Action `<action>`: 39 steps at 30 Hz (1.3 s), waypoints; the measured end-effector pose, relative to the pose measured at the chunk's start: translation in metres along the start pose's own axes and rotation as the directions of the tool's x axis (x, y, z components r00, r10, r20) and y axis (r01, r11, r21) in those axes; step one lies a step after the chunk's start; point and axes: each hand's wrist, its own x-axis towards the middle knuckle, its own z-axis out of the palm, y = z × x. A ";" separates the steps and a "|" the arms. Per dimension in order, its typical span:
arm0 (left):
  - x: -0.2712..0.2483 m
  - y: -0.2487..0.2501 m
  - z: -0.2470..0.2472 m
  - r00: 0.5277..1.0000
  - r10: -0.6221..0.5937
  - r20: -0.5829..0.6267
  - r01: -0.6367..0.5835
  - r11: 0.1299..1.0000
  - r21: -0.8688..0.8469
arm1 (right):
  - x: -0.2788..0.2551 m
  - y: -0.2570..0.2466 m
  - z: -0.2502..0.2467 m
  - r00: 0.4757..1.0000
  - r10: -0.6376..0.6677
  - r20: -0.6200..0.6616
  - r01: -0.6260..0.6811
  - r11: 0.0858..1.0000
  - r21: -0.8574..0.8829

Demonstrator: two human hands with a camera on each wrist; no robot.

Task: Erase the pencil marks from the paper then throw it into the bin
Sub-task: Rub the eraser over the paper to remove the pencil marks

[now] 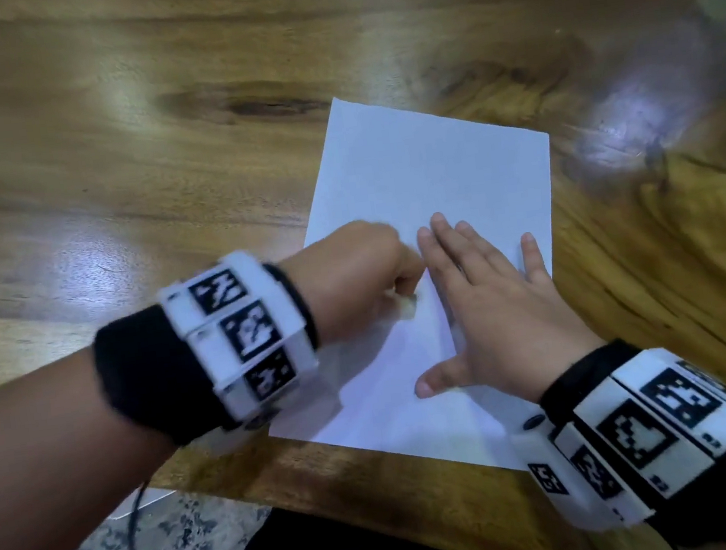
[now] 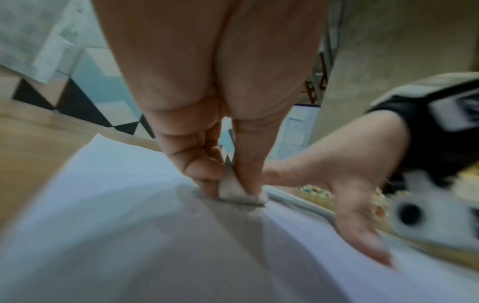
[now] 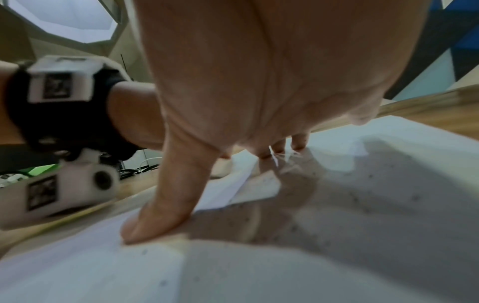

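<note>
The paper (image 1: 430, 204) was a plain white sheet, smooth and matte, lying flat on the counter (image 1: 111, 145), whose glossy wood showed dark streaks of grain and pale glare. The sheet sat close to the counter's near edge, turned at a slant to it.

My left hand (image 1: 361, 275) was curled into a tight grip over the paper's left side, thumb and fingertips pinching a small eraser (image 2: 233, 188). It was a pale, greyish wedge with a worn, flat base, and that base pressed down on the paper (the left wrist view showed it best, though blurred). I could not make out any pencil marks under it; the right wrist view showed only small dark specks scattered on the sheet.

My right hand (image 1: 486, 301) held nothing. It lay open, palm down on the paper just right of the eraser, fingers straight and close together, the thumb (image 3: 155, 215) spread wide toward the paper's near edge and pressing flat. Both wrists wore black bands carrying white blocks printed with black-and-white square patterns.
</note>
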 end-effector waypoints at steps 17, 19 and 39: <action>-0.041 -0.012 0.007 0.980 0.081 0.185 -0.086 0.996 0.020 | -0.002 0.000 -0.001 1.000 0.008 0.017 -0.009 1.000 0.023; -0.032 -0.012 0.001 0.984 0.052 0.168 -0.057 0.998 0.021 | -0.002 0.000 -0.001 1.000 0.008 0.016 -0.008 1.000 0.023; -0.018 0.005 0.013 0.990 0.026 0.140 -0.017 0.998 -0.068 | 0.000 0.000 0.001 1.000 0.001 0.009 -0.001 0.999 0.052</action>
